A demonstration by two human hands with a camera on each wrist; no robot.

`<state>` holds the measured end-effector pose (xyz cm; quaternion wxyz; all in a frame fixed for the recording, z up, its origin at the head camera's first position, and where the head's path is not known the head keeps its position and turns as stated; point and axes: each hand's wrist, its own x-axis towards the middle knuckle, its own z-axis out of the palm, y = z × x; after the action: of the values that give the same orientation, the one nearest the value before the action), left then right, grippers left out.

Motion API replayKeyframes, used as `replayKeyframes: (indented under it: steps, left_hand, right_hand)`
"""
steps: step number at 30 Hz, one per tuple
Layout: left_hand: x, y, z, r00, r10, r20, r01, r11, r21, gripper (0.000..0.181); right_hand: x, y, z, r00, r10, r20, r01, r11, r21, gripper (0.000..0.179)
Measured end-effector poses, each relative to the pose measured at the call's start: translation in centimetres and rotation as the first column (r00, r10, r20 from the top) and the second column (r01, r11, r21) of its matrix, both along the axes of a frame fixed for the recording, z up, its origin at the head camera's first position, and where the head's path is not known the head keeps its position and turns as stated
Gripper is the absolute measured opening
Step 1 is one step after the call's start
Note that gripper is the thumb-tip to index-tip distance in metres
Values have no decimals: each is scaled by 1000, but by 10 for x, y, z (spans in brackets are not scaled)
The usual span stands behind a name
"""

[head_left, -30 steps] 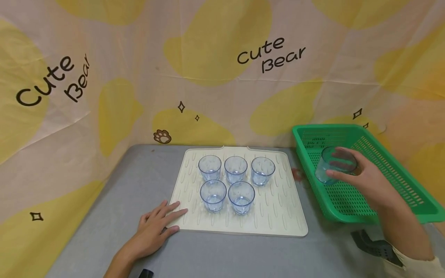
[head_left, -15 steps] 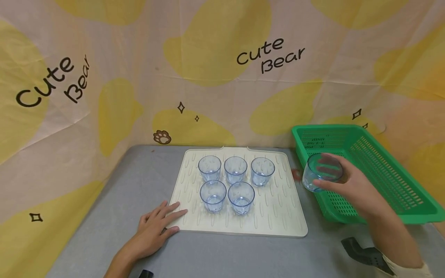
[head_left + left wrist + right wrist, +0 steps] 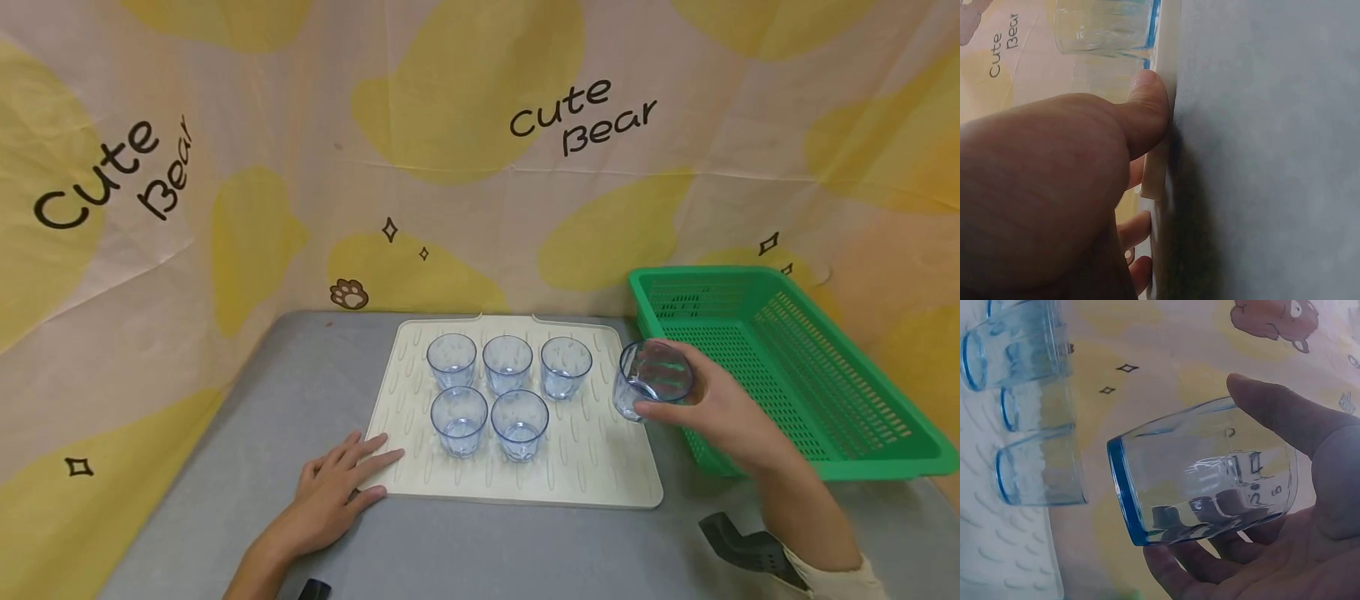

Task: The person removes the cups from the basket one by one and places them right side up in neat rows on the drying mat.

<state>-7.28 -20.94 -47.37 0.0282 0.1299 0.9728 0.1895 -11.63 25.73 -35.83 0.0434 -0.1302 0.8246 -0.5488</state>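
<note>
My right hand grips a clear bluish drinking glass between thumb and fingers. In the head view the glass overlaps the right edge of a white drying mat, its mouth up and slightly tilted. On the mat stand several matching glasses, upright in two rows: three behind and two in front. My left hand lies with spread, straight fingers on the mat's front left corner. Seen from the left wrist, its thumb rests along the mat's edge.
A green plastic basket with slotted sides stands to the right of the mat on the grey table. Behind the table hangs a patterned cloth, which also covers the left side.
The right hand has carried its glass leftward from over the green basket to the mat's right edge. The left hand and the standing glasses have stayed put.
</note>
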Motion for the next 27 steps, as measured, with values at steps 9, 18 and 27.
replayKeyframes:
  steps: [9,18,27]
  left_hand:
    - [-1,0,0,1000,1,3,-1,1000,21,50]
    - [-3,0,1,1000,0,16,0,1000,19,50]
    - [-2,-2,-2,1000,-6,5,6,1000,23,51]
  right_hand:
    - [-5,-18,-13,999,12,51,-12,1000,-12,81]
    - [-7,-27,-31,996,41,79,-37,998,-53,80]
    - [-14,-34,-50,986,48,163,-46,999,-12,82]
